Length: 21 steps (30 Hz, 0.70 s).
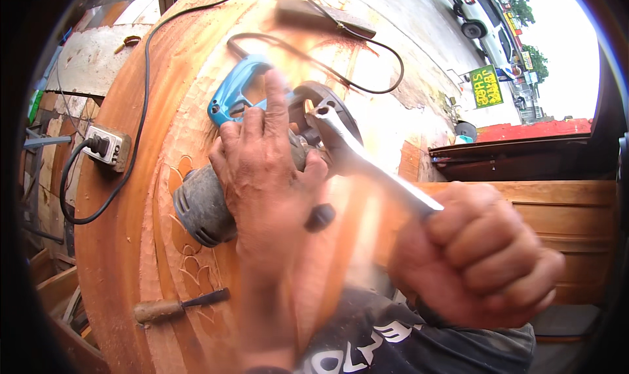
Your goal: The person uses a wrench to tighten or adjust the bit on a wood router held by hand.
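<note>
A corded power tool with a blue handle, a grey motor housing (204, 203) and a round dark guard lies on a large carved wood slab (118, 243); it looks like a circular saw. Spread across its body, my left hand (262, 157) holds it down, index finger stretched past the handle. My right hand (481, 256) is closed in a fist round the end of a silver wrench (386, 174). The wrench's head reaches the middle of the round guard; motion blur hides exactly how it sits there.
A wood-handled chisel (157, 310) lies on the slab at lower left. At the far side rests a brown block (321, 18), with the black cord (147, 66) looping around. A socket box (114, 148) with a plug sits on the left edge. Wooden panelling (550, 210) stands at right.
</note>
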{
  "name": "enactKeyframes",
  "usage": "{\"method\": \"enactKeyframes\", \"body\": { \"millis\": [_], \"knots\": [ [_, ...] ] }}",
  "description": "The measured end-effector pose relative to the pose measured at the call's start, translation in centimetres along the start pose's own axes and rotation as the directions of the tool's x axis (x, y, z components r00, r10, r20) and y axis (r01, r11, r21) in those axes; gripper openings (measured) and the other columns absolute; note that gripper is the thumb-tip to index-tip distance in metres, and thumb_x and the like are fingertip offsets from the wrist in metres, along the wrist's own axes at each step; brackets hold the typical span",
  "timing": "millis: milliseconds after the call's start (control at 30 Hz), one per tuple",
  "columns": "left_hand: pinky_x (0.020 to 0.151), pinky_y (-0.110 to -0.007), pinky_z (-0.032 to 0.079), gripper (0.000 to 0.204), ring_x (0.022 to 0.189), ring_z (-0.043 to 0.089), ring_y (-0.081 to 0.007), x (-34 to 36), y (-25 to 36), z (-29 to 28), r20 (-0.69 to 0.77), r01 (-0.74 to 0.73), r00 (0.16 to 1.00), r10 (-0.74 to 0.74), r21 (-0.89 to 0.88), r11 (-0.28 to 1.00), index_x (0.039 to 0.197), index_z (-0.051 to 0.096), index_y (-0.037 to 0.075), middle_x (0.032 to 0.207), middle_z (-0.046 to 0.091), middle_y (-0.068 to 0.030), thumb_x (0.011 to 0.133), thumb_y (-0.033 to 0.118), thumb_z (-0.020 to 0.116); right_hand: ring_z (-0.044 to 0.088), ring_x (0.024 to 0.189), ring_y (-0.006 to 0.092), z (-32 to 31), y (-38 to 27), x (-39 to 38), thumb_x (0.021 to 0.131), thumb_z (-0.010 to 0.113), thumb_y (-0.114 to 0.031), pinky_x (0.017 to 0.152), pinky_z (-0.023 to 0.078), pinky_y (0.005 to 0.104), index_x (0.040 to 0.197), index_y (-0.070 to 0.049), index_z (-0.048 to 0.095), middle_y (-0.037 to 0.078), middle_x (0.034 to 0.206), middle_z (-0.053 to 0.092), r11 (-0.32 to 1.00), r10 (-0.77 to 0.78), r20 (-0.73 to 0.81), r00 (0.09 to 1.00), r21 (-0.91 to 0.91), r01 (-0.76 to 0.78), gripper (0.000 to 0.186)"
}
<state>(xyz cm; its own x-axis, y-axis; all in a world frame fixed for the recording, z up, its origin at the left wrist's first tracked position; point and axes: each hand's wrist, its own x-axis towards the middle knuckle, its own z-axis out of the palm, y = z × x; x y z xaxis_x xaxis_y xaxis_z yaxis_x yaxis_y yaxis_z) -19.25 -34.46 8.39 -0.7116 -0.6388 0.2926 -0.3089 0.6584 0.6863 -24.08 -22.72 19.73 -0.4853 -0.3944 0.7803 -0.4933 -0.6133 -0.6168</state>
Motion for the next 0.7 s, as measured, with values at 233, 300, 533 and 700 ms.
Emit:
{"method": "enactKeyframes", "body": {
  "millis": [233, 300, 533, 700],
  "knots": [
    [0.113, -0.051, 0.042, 0.117, 0.119, 0.057, -0.0379, 0.3, 0.5, -0.2, 0.053, 0.07, 0.996, -0.074, 0.067, 0.995, 0.173, 0.029, 0.019, 0.133, 0.065, -0.0136, 0.074, 0.024, 0.091, 0.027, 0.056, 0.0149, -8.3, 0.8, 2.7, 0.108, 0.041, -0.025, 0.048, 0.027, 0.0345, 0.077, -0.018, 0.039, -0.002, 0.065, 0.031, 0.853, 0.136, -0.203, 0.97, 0.522, -0.01, 0.033],
    [0.114, -0.05, 0.042, 0.113, 0.121, 0.056, -0.0373, 0.5, 0.2, -0.1, 0.083, 0.072, 0.993, -0.082, 0.116, 0.991, 0.172, 0.03, 0.015, 0.134, 0.065, -0.0146, 0.078, 0.029, 0.09, 0.025, 0.057, 0.0142, -10.1, 1.8, 2.2, 0.107, 0.043, -0.028, 0.048, 0.022, 0.0337, 0.077, -0.018, 0.038, -0.002, 0.065, 0.029, 0.813, 0.251, -0.351, 0.902, 0.583, 0.001, 0.032],
    [0.118, -0.043, 0.043, 0.088, 0.132, 0.057, -0.0313, -0.4, 1.9, -1.1, 0.042, 0.125, 0.992, -0.117, -0.275, 0.953, 0.169, 0.033, 0.005, 0.136, 0.066, -0.0186, 0.098, 0.032, 0.077, 0.021, 0.052, 0.0126, -15.9, 1.7, 2.0, 0.097, 0.052, -0.021, 0.047, 0.018, 0.0314, 0.069, -0.017, 0.042, -0.004, 0.057, 0.025, 0.603, 0.455, -0.43, 0.78, 0.793, 0.086, 0.03],
    [0.115, -0.041, 0.05, 0.075, 0.133, 0.062, -0.0226, -5.1, 8.5, -1.2, 0.054, 0.097, 0.99, -0.131, -0.933, 0.347, 0.169, 0.03, 0.002, 0.141, 0.066, -0.0177, 0.111, 0.035, 0.064, 0.022, 0.052, 0.0132, -16.2, 1.4, 1.8, 0.097, 0.05, -0.018, 0.048, 0.021, 0.0315, 0.07, -0.015, 0.042, -0.004, 0.057, 0.026, 0.428, 0.538, -0.414, 0.734, 0.885, 0.185, 0.029]
  ]
}}
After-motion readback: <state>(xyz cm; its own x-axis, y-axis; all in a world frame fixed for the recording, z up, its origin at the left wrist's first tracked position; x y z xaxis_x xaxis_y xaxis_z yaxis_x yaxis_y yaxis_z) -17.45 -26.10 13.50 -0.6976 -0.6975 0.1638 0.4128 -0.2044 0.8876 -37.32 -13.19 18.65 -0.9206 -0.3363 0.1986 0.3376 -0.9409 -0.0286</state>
